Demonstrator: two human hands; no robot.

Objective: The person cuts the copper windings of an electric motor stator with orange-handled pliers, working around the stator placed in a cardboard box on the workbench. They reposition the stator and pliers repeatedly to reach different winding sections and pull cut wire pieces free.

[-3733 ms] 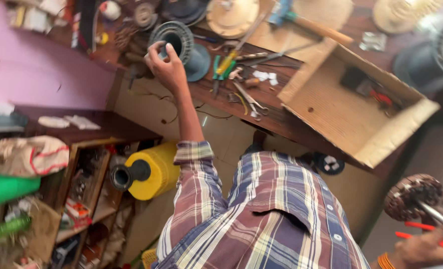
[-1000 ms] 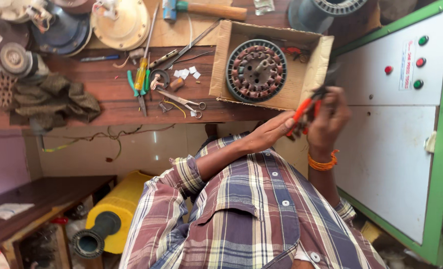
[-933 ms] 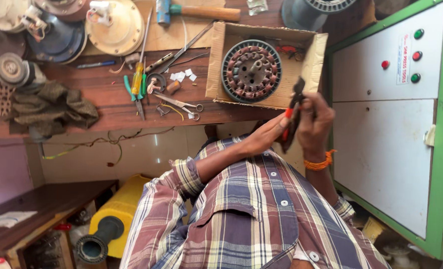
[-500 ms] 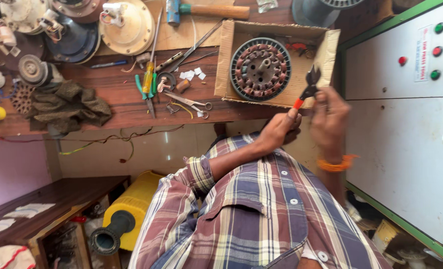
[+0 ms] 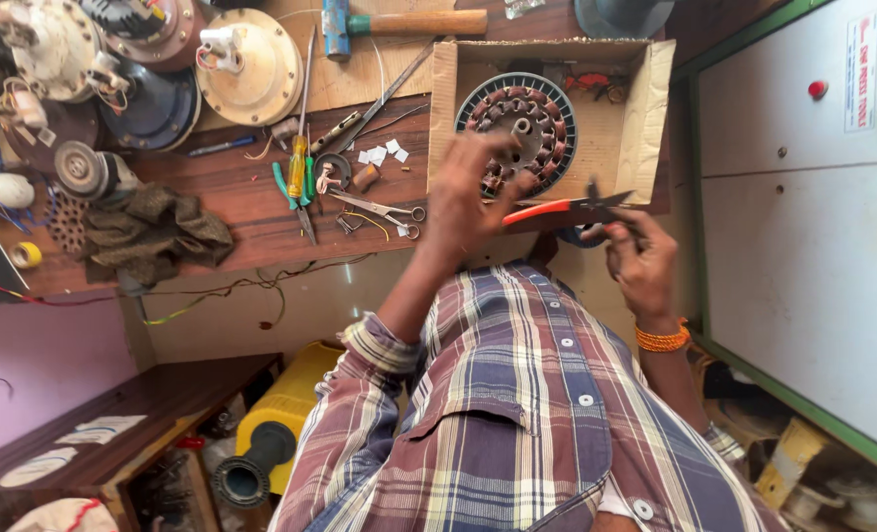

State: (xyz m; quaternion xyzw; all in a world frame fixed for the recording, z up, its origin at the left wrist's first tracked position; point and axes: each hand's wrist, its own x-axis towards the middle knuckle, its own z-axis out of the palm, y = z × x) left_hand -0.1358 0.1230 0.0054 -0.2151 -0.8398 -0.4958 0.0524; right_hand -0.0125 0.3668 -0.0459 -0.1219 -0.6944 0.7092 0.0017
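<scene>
Nearest the camera was the plaid shirt [image 5: 517, 424], its sleeves running up toward the work. The right hand [image 5: 640, 258], with orange bangles [image 5: 662, 339] at the wrist, was clamped around the handles of a pair of orange-handled pliers [image 5: 569, 207], held level with the tip pointing right, probably so the tool stayed ready beside the work. The left hand [image 5: 473, 192] was raised in front of the cardboard box [image 5: 645, 128], fingers spread apart and holding nothing that could be made out; it was blurred, so whether it touched anything was unclear.

Beyond it, the wound motor core [image 5: 517, 118] lay flat inside the box, likely to keep it steady and catch loose bits. The hand covered its lower edge.

On the wooden tabletop [image 5: 251, 212] to the left lay scissors [image 5: 384, 209], a green-handled tool [image 5: 293, 187], a crumpled cloth [image 5: 158, 232] and small white scraps [image 5: 384, 153]. Farther back, a hammer [image 5: 409, 22] and round motor housings [image 5: 251, 64] sat partly cut off by the frame's edge. A white cabinet with coloured buttons [image 5: 813, 227] stood at right.
</scene>
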